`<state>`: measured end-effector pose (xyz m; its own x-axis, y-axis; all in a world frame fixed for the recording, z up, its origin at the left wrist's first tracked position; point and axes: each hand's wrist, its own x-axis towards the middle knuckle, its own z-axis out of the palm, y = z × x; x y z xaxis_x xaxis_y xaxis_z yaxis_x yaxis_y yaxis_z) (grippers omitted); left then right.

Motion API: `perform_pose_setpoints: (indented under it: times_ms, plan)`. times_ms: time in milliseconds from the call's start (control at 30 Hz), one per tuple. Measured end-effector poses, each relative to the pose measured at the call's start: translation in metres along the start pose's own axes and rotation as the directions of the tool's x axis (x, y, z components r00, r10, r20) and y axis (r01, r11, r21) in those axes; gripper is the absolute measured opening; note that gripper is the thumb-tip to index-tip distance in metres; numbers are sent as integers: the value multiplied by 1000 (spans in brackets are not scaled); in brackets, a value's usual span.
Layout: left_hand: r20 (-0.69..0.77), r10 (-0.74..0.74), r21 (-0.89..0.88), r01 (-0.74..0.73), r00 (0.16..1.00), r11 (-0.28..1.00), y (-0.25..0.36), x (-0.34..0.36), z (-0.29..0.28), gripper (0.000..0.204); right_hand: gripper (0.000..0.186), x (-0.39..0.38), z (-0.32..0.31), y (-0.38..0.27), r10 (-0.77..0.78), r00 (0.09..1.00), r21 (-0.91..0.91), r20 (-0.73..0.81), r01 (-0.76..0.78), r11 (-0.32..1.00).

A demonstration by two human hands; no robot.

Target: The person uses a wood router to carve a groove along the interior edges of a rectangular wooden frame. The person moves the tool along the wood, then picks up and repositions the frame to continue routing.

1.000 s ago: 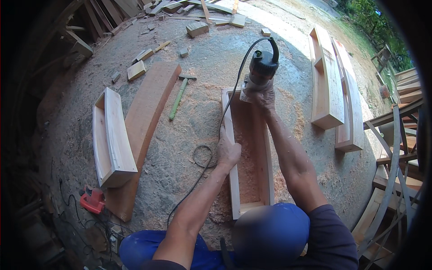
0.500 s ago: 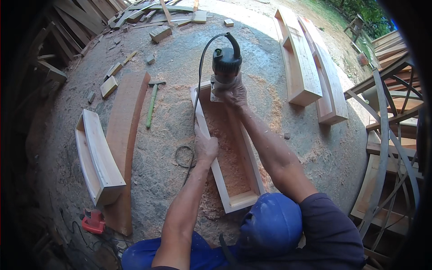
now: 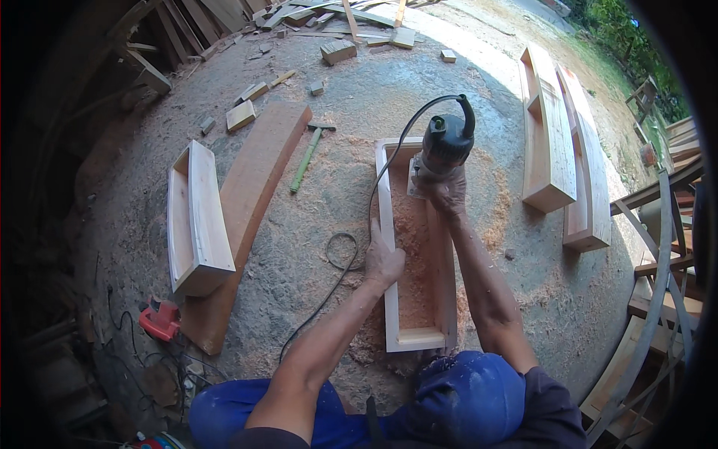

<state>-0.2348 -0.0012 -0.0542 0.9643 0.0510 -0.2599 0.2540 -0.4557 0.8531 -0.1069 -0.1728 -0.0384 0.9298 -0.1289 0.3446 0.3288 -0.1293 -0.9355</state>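
Note:
My left hand (image 3: 383, 258) is closed on the left long wall of an open wooden box (image 3: 421, 338), which lies lengthwise on the sawdust-strewn ground, with shavings inside. My right hand (image 3: 447, 193) grips the lower body of a corded router (image 3: 449, 136) with a dark top, held on the box's right rim near its far end. The router's bit is hidden. Its cord (image 3: 396, 142) runs down past the box's left side into a loop on the ground. A hammer with a green handle (image 3: 306, 163) lies left of the box.
At left, another box (image 3: 209, 258) rests by a brown plank (image 3: 265, 157), near a red power tool (image 3: 158, 320). Two long boxes (image 3: 550, 176) (image 3: 587, 228) stand at right. Offcuts (image 3: 338, 52) are scattered at the back. Curved wooden strips (image 3: 658, 254) and lumber crowd the right edge.
My right hand and the router have moved a little nearer to me along the box's right rim. My left hand stays on the left wall. The camera view has shifted slightly.

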Motion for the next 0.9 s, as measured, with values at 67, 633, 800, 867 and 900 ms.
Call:
perform_pose_setpoints:
  times_ms: [67, 633, 800, 867, 900]
  plan:
    - [11, -30, -27, 30, 999, 999, 11, 16, 3, 95, 73, 9, 2, -4, 0, 1000, 25, 30, -1, 1000]
    - [308, 504, 34, -539, 807, 842, 70, 174, -66, 111, 78, 74, 35, -17, 11, 944, -97, 329, 23, 995]
    - [415, 552, -321, -451, 723, 832, 54, 207, -66, 97, 85, 81, 41, 3, 44, 932, -113, 359, -3, 994]
    - [373, 604, -344, -500, 704, 795, 46, 210, -68, 95, 86, 81, 45, 1, 40, 928, -104, 370, -2, 995]
    - [369, 577, -171, -557, 729, 813, 53, 202, -65, 93, 87, 75, 40, -3, 37, 936, -89, 349, -7, 996]
